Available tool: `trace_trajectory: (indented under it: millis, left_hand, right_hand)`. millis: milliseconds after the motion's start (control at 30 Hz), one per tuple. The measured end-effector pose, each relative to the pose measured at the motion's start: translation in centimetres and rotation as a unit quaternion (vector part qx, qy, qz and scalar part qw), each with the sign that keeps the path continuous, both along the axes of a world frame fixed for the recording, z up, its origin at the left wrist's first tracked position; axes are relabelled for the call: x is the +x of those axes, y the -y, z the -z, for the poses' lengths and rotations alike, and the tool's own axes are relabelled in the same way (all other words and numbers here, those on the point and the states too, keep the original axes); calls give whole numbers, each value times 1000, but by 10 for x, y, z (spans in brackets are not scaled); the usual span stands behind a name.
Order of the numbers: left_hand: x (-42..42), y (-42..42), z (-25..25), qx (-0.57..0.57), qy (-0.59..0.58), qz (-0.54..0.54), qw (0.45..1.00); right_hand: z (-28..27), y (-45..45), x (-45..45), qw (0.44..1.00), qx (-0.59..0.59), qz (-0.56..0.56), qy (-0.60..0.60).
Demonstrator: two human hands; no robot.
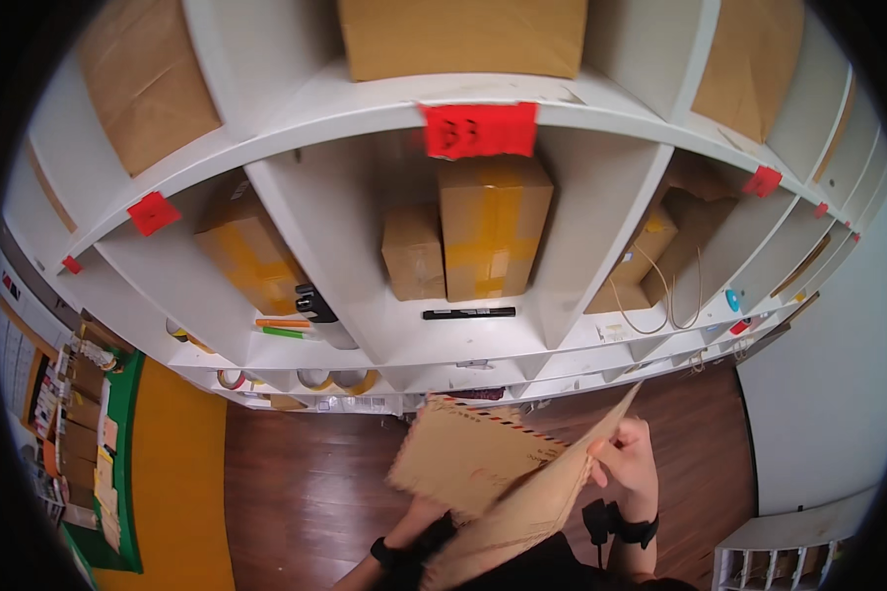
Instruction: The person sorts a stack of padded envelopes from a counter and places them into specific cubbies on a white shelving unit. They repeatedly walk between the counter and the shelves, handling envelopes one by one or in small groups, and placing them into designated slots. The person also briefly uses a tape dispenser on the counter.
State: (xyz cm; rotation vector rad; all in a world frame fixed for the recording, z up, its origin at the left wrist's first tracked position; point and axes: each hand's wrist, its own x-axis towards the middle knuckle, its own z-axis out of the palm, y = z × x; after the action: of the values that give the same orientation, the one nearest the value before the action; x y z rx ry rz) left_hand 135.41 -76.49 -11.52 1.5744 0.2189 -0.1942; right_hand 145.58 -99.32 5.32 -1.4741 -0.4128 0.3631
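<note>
Below the shelf front, my left hand (pixel 427 510) holds a brown kraft airmail envelope (pixel 473 451) with a striped edge and handwriting or stamps. The envelope hides most of that hand's fingers. My right hand (pixel 624 454) pinches the edge of a second kraft envelope (pixel 536 510), tilted up and apart from the first at its far end. The two overlap near my body; whether more lie behind them I cannot tell. Straight ahead, a white shelf compartment holds a tall taped carton (pixel 495 229), a smaller carton (pixel 414 255) and a black marker (pixel 469 313).
White pigeonhole shelving (pixel 458 354) curves across the view, with red labels (pixel 480 131) on its edge. Tape rolls (pixel 351 380) sit in a lower row. At left stands a green-edged table (pixel 126 458) with papers; at lower right, a small divided rack (pixel 776 565).
</note>
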Motion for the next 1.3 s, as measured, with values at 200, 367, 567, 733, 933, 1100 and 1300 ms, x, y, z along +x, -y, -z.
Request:
trace_trajectory:
  millis: [200,367,567,733,933,1100,1300]
  left_hand:
    - [-39,-45,-17,-9,50,-123,991]
    - [-64,-70,-11,-66,38,-235,969]
    - [-76,-77,-8,-75,42,-294,952]
    - [-82,-78,-6,-94,30,-312,945]
    - [-87,-79,0,-90,35,-307,947]
    - [-89,-77,-1,-73,40,-306,949]
    - [-92,-73,-6,-85,35,-311,946]
  right_hand:
    - [-22,-72,41,999,8,50,6]
    - [-48,-104,92,991,90,89,53]
    - [-63,-117,128,983,170,70,7]
    - [-72,-118,129,965,258,32,19]
    - [-73,-131,149,958,261,118,-19]
    - [-81,-127,145,966,236,98,-51]
    - [-63,-118,118,973,212,72,-57]
